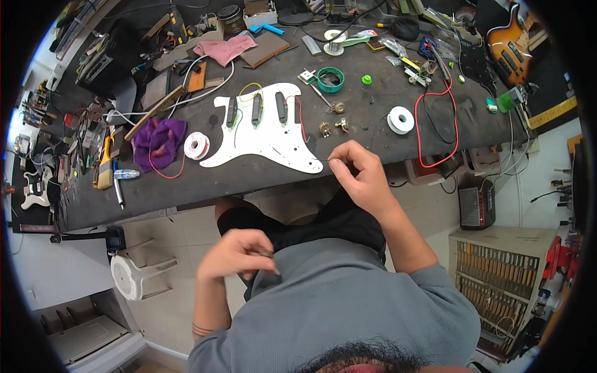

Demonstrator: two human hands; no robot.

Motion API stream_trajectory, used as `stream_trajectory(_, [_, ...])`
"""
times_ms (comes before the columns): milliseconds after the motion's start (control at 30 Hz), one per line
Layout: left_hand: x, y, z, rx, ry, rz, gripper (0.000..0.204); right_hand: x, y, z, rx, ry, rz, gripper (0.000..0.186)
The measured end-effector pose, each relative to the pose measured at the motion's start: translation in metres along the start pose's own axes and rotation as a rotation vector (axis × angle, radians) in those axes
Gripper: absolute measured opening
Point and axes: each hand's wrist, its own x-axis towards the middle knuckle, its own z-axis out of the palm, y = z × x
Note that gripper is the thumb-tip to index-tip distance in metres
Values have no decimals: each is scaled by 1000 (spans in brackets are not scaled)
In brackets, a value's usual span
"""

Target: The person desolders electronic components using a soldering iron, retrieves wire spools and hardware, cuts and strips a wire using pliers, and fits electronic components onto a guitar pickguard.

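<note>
My right hand [360,177] is at the bench's front edge, thumb and forefinger pinched on a thin dark wire [328,160]. That wire is beside the lower right corner of a white guitar pickguard [267,142], which lies flat with several dark pickups [257,110] and loose yellow and red leads. Lower down, in front of my grey shirt, my left hand [236,256] curls around a small dark metal tool [266,253], its kind partly hidden by the fingers. Several potentiometers [324,129] sit right of the pickguard. A white spool of dark wire [400,120] is farther right.
Left of the pickguard are a spool of red wire [196,145], a purple cloth [158,143] and a brush [104,165]. A green ring-shaped container [330,79] stands behind. Red and black test leads [418,133] loop at right. A white stool [127,276] stands on the floor.
</note>
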Motion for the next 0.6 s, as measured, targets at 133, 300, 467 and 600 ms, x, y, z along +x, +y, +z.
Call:
stream_trajectory(133, [0, -36, 22, -116, -4, 9, 14, -2, -24, 9, -67, -68, -10, 6])
stream_trajectory(300, [-27, -63, 38, -257, 43, 306, 48, -13, -33, 14, -49, -127, 16, 8])
stream_trajectory(467, [-39, -86, 54, -482, 103, 217, 59, -25, -37, 19, 25, -138, 57, 9])
stream_trajectory(600, [-19, -92, 55, -495, 199, 252, 34, -31, -37, 20, 71, -159, 86, 10])
